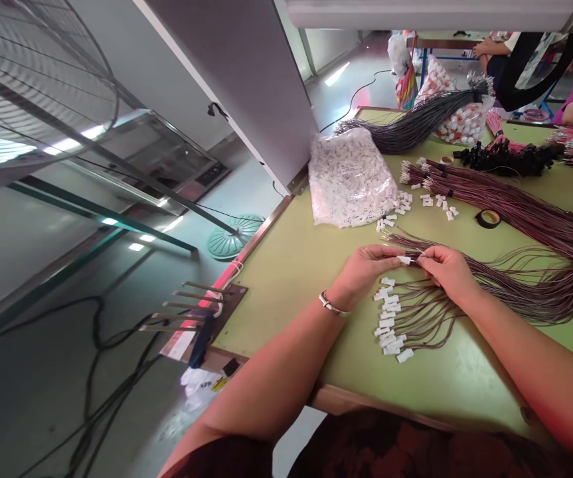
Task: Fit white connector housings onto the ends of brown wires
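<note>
Between the fingertips of my left hand [368, 267] is a small white connector housing [404, 260]. My right hand [446, 269] pinches a thin dark wire [419, 255] right beside it; whether its tip sits inside the housing is too small to tell. Below my hands lies a fanned row of wires with white connectors [390, 318] on their ends. A loose bundle of brown wires [525, 282] runs from near my fingers to the right. Just beyond my hands, several loose white connectors [403, 201] are scattered on the green table [276, 292].
A clear bag of white connectors [350, 176] stands at the table's far left. Behind are brown wire bundles [505, 199], a tape roll [488, 218], black wires [410, 126] and black connectors [510, 158]. A pronged metal plate [226, 312] sits on the left edge. Other people are at the back right.
</note>
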### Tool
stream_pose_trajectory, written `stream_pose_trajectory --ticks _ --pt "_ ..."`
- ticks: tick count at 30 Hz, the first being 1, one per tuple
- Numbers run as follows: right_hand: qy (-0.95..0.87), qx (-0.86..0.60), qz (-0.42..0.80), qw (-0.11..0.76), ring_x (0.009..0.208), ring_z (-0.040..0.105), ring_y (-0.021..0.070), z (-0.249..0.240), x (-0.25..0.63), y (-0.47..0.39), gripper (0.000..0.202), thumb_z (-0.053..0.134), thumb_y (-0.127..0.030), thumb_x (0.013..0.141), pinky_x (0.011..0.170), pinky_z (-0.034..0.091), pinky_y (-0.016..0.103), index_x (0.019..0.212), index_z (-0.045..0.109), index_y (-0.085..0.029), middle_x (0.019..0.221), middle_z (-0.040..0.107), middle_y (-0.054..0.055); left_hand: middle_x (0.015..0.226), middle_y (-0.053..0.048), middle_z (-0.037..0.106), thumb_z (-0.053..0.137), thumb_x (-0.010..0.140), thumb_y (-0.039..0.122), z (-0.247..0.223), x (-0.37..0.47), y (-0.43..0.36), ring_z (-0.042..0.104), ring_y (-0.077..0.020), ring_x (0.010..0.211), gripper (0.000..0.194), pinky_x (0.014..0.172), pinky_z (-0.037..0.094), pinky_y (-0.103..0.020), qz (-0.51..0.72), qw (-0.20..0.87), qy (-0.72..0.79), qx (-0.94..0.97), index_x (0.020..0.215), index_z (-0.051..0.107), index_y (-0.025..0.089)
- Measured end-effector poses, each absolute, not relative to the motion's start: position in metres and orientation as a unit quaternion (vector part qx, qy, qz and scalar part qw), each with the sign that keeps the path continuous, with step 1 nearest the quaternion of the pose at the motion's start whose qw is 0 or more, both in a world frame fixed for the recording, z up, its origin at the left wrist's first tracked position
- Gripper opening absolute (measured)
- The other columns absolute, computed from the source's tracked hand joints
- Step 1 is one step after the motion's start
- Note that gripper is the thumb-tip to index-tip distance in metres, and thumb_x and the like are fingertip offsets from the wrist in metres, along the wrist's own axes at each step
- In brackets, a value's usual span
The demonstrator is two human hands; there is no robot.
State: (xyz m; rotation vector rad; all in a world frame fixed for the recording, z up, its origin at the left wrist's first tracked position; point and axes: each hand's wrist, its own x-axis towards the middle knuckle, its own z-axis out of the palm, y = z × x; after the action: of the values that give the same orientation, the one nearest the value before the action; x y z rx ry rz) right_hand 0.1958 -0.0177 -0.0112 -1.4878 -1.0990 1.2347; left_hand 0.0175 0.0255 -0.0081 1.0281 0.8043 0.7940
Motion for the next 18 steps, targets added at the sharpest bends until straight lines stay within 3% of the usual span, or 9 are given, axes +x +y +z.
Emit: stream_pose_trajectory --ticks 4,9,13,18 --pt "-0.445 -0.611 0.490 0.435 0.037 0.031 0.0064 -0.017 0.196 -0.016 0.023 0.061 -0.041 0.071 0.037 0.021 0.023 0.068 0.055 -0.019 0.048 0.044 -0.006 0.093 -0.009 0.073 0.076 0.064 0.022 -0.013 0.018 0.026 0.066 -0.0207 0.088 0.028 0.087 0.050 -0.036 0.360 0.689 0.347 0.525 0.091 0.073 0.013" --pt "-0.490 -0.616 0.458 0.412 0.041 0.034 0.0077 -0.012 0.193 -0.018 0.025 0.059 -0.043 0.072 0.042 0.026 0.024 0.070 0.057 -0.018 0.050 0.042 -0.006 0.081 -0.005 0.071 0.070 0.071 0.019 -0.021 0.022 0.022 0.064 -0.0167 0.075 0.012 0.072 0.051 -0.030 0.379 0.456 0.427 0.683 0.083 0.073 0.017" --pt "-0.505 -0.616 0.448 0.405 0.044 0.033 0.0077 -0.009 0.190 -0.018 0.025 0.059 -0.043 0.071 0.045 0.026 0.024 0.068 0.056 -0.018 0.052 0.042 -0.006 0.072 -0.002 0.068 0.067 0.073 0.016 -0.023 0.022 0.022 0.061 -0.0142 0.066 0.004 0.063 0.049 -0.026 0.371 0.383 0.421 0.734 0.076 0.070 0.017" --pt "-0.500 -0.613 0.462 0.402 0.044 0.032 0.0080 -0.007 0.190 -0.019 0.026 0.058 -0.043 0.072 0.045 0.026 0.024 0.066 0.053 -0.019 0.049 0.039 -0.007 0.082 -0.005 0.068 0.055 0.083 0.014 -0.023 0.019 0.025 0.063 -0.0141 0.075 0.013 0.070 0.050 -0.026 0.373 0.224 0.330 0.838 0.082 0.067 0.018"
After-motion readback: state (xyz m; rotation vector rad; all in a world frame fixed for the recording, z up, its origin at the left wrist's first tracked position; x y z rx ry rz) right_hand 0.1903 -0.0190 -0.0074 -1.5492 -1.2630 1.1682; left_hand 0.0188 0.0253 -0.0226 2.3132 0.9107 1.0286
